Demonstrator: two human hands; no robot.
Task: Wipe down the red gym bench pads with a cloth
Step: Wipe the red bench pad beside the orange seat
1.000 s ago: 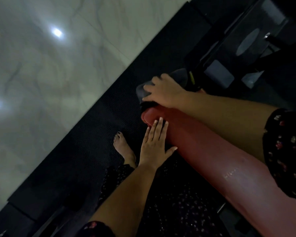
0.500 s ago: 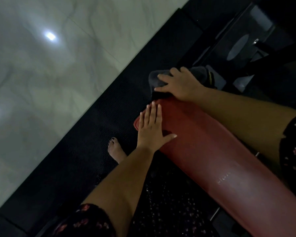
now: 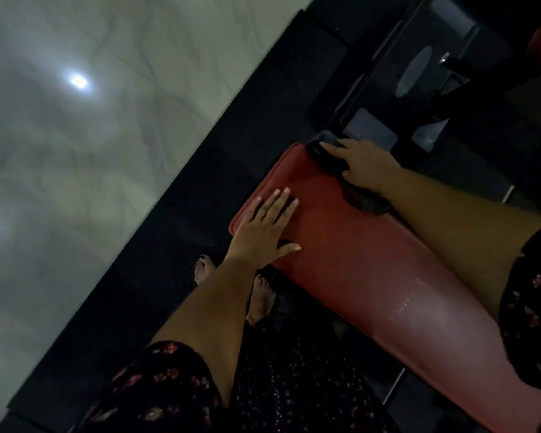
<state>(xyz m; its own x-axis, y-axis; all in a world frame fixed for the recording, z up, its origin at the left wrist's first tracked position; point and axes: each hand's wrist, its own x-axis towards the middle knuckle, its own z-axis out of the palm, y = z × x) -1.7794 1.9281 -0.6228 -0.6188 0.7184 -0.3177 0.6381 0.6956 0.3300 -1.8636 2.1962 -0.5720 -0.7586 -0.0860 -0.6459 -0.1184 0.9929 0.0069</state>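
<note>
While the left hand [image 3: 264,226] lies flat, fingers straight, on the red pad surface [image 3: 356,270], the right hand [image 3: 364,165] presses a dark cloth [image 3: 367,203] against its far corner, fingers extended.

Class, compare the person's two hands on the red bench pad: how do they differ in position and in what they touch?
The left hand lies bare on the red pad, while the right hand presses a dark cloth. The left hand sits at the pad's near edge, and the right hand is at its far corner. Both lie flat on the same end of the pad.
</note>
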